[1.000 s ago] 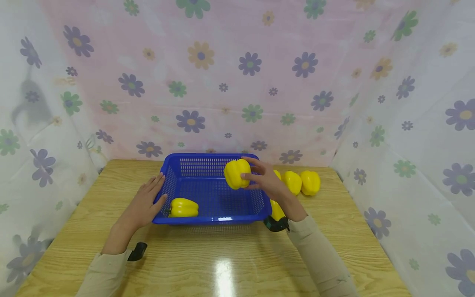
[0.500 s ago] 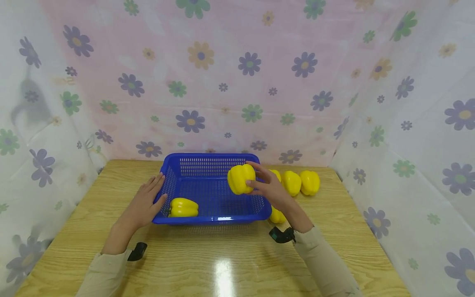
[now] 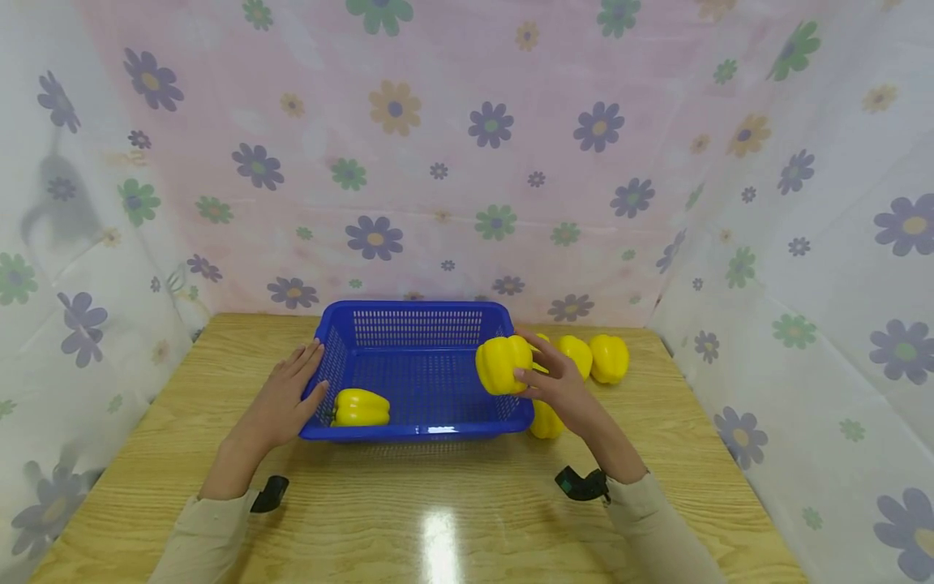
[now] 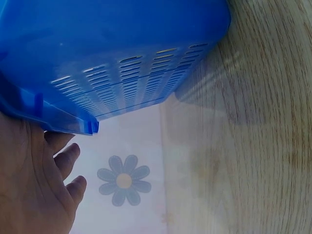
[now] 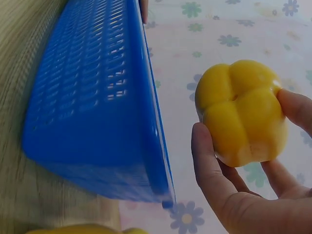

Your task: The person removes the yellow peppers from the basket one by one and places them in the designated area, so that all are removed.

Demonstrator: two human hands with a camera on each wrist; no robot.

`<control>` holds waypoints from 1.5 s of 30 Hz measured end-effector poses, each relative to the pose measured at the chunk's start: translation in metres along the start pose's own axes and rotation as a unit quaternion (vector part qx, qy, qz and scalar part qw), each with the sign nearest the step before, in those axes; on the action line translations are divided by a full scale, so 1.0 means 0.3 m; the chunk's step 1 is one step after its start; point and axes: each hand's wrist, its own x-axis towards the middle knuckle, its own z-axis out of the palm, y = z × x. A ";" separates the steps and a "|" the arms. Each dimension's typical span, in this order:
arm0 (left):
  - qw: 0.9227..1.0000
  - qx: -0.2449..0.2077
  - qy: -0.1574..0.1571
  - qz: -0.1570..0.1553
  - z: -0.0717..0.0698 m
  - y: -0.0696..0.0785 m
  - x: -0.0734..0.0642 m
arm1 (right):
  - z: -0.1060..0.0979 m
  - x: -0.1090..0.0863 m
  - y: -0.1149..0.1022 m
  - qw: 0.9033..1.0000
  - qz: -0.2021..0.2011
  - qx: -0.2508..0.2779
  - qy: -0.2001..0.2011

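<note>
In the head view, my right hand (image 3: 565, 393) grips a yellow bell pepper (image 3: 502, 365) over the right end of a blue plastic basket (image 3: 416, 432). The right wrist view shows fingers and thumb around the pepper (image 5: 241, 114), its lobed end facing the camera, above the level of the basket rim (image 5: 153, 122). My left hand (image 3: 280, 397) rests on the basket's left rim with its fingers extended; from the left wrist, this hand (image 4: 39, 180) lies against the rim's edge. Another yellow bell pepper (image 3: 362, 408) lies on its side in the basket's near left corner.
Several yellow bell peppers stand on the wooden table (image 3: 350, 519) right of the basket, one at the far right (image 3: 609, 358) and one by the near right corner (image 3: 546, 422). A flowered curtain (image 3: 438, 203) encloses the table's back and sides.
My right hand has moved right and slightly toward me with the bell pepper, from over the basket's inside to its right rim. The left hand and basket have stayed put.
</note>
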 end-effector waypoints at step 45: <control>1.000 0.005 -0.003 0.003 -0.003 -0.003 0.003 | -0.389 -0.251 0.197 0.990 0.054 -0.049 0.121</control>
